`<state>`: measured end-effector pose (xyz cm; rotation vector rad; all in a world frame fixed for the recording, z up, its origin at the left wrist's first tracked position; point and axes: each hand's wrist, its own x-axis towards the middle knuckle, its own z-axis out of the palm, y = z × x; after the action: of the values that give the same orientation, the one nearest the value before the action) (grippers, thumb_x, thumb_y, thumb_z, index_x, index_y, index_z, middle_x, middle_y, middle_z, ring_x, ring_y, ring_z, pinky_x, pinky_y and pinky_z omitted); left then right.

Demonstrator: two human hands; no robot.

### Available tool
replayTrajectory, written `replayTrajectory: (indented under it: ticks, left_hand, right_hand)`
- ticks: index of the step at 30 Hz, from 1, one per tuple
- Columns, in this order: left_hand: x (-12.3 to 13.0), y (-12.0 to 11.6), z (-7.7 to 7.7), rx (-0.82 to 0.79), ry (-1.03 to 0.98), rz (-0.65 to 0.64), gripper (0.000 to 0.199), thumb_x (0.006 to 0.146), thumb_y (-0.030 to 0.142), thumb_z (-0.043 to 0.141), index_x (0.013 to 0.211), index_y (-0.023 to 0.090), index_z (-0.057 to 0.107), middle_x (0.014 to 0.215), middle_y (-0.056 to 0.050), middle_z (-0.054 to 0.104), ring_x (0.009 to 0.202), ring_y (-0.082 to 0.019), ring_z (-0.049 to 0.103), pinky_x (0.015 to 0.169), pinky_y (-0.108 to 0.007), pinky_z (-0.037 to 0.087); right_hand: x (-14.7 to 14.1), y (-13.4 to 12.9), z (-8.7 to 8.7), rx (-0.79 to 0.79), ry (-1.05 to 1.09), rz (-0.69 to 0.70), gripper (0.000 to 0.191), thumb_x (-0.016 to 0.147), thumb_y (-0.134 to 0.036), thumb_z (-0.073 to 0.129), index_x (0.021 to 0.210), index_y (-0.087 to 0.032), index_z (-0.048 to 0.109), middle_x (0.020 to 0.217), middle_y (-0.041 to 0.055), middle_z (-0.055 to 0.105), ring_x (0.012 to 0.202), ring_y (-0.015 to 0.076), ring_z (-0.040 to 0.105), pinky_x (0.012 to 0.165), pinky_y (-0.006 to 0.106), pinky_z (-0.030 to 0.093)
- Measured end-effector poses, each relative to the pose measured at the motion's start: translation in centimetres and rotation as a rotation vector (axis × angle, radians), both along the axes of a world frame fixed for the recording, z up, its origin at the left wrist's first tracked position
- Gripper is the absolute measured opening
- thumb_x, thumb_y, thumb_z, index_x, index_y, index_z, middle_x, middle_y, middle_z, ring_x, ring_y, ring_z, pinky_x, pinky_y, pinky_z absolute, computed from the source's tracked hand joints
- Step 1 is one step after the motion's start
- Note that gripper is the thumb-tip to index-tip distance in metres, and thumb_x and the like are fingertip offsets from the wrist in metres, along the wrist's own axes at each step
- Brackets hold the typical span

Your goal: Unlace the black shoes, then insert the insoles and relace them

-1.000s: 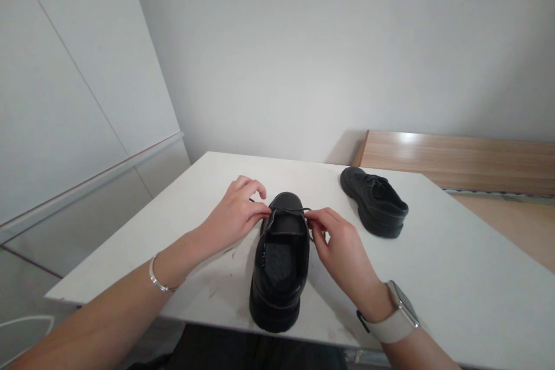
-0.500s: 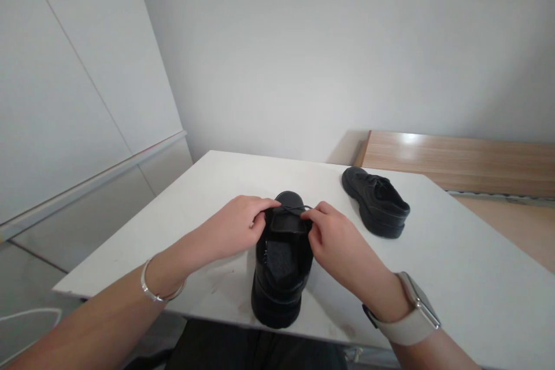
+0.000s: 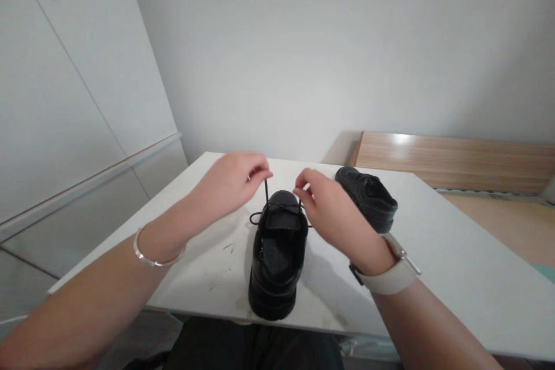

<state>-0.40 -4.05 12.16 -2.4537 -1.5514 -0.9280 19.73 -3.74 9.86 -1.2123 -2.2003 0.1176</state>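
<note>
A black lace-up shoe (image 3: 277, 266) stands on the white table (image 3: 208, 272) near its front edge, heel toward me. My left hand (image 3: 240, 176) pinches a black lace (image 3: 266, 191) and holds it up above the left side of the shoe's tongue. Above the right side, my right hand (image 3: 323, 202) pinches another length of lace (image 3: 300, 204). The laces cross over the tongue, and a loop hangs out at the left. Both hands are off the shoe's body.
A second black shoe (image 3: 368, 196) sits farther back on the right, partly behind my right hand. Beyond the table at the right is a wood-grain surface (image 3: 451, 159). A white cabinet (image 3: 78, 98) stands at the left.
Both hands have risen from the shoe's tongue, drawing lace lengths upward. A lace loop now shows at the left. The view has shifted slightly.
</note>
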Motion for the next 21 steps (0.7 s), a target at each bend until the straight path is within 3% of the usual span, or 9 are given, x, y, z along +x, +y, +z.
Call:
replayTrajectory:
  ticks: [4,8,10,15,18,21]
  left_hand:
    - [-0.8,-0.1,4.4,0.345,-0.471,-0.005,0.011,0.089,0.024,0.063,0.081,0.018,0.066,0.067,0.002,0.063,0.059,-0.011,0.060,0.056,-0.022,0.046]
    - [-0.2,-0.1,5.8,0.434,-0.620,-0.126,0.012,0.089,0.023,0.066,0.078,0.019,0.062,0.068,0.003,0.062,0.060,-0.010,0.062,0.055,-0.020,0.049]
    - [0.6,0.0,5.5,0.365,-0.692,-0.212,0.012,0.092,0.026,0.063,0.083,0.019,0.060,0.073,0.002,0.065,0.064,-0.011,0.066,0.060,-0.021,0.053]
    - [3.5,0.3,4.9,0.016,-0.818,-0.364,0.018,0.103,0.038,0.044,0.098,0.022,0.050,0.074,0.005,0.068,0.065,-0.011,0.071,0.064,-0.024,0.057]
    - [5.4,0.3,4.5,-0.093,-0.846,-0.372,0.023,0.104,0.042,0.040,0.094,0.023,0.050,0.066,0.008,0.058,0.053,-0.006,0.062,0.057,-0.019,0.051]
    - [5.8,0.1,3.5,-0.139,-0.958,-0.452,0.024,0.102,0.041,0.046,0.087,0.023,0.049,0.057,0.009,0.042,0.041,-0.004,0.043,0.044,-0.015,0.037]
  right_hand:
    - [0.6,1.1,4.2,0.116,0.570,0.195,0.008,0.098,-0.017,0.050,0.092,-0.021,0.049,0.078,-0.0012,0.065,0.059,0.0092,0.058,0.056,0.023,0.044]
    - [0.4,1.2,6.9,0.321,0.805,0.255,0.009,0.097,-0.023,0.055,0.090,-0.021,0.050,0.081,-0.0027,0.063,0.061,0.0074,0.060,0.054,0.020,0.048]
    - [0.1,0.9,7.4,0.345,0.785,0.256,0.011,0.098,-0.029,0.057,0.090,-0.021,0.054,0.083,-0.0027,0.061,0.066,0.0081,0.062,0.057,0.020,0.049]
    - [-1.3,0.5,7.8,0.364,0.677,0.263,0.013,0.094,-0.032,0.064,0.088,-0.021,0.060,0.089,-0.0015,0.061,0.080,0.0106,0.065,0.067,0.021,0.052]
    - [-2.1,0.6,7.7,0.381,0.656,0.227,0.010,0.093,-0.028,0.065,0.088,-0.021,0.061,0.094,-0.0003,0.063,0.085,0.0116,0.063,0.071,0.023,0.052]
    - [-1.7,0.1,5.7,0.377,0.692,0.204,0.005,0.095,-0.025,0.062,0.093,-0.021,0.062,0.096,0.0005,0.065,0.083,0.0116,0.062,0.071,0.025,0.051]
